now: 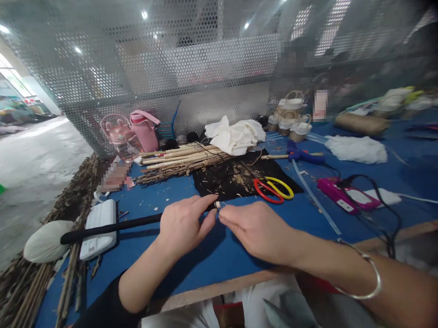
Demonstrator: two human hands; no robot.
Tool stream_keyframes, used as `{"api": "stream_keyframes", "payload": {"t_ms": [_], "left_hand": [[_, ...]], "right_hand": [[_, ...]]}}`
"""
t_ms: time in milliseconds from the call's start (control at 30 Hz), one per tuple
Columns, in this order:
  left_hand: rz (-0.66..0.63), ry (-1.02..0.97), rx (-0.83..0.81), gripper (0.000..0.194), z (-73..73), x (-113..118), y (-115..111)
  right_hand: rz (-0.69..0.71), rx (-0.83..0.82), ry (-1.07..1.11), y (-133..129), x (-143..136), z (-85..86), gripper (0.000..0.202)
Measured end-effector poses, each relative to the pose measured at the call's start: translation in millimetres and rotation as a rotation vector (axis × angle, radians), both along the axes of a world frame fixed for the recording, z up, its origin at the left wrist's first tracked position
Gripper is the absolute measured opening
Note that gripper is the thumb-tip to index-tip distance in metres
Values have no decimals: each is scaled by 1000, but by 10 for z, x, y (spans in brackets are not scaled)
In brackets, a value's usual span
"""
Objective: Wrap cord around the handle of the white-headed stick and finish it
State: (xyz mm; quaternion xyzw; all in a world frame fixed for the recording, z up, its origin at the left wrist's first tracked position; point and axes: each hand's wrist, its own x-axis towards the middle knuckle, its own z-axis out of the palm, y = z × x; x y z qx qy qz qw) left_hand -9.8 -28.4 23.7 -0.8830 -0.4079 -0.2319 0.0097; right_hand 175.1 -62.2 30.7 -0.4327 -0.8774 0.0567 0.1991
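Over the table [195,274], we should steady the rod [134,224], left hand [183,224] clamped on, right hand [260,227] closed by its three-o'clock tip [217,204].

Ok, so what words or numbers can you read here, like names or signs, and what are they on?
None: I can't read a single word, brand, number or sign.
White box: any marks are too small to read.
Purple plug box: any marks are too small to read.
Pink patch by the metal screen: blurred out.
Black stick in the left hand: no writing shows.
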Motion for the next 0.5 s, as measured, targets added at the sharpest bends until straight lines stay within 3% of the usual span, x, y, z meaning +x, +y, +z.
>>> {"api": "stream_keyframes", "payload": {"t_ms": [167, 500], "left_hand": [[-5, 29, 10, 29, 56, -1, -25], [50, -57, -49, 20, 42, 29, -55]], "right_hand": [[-34, 95, 95, 283, 67, 226, 26], [57, -24, 355, 542, 3, 143, 24]]}}
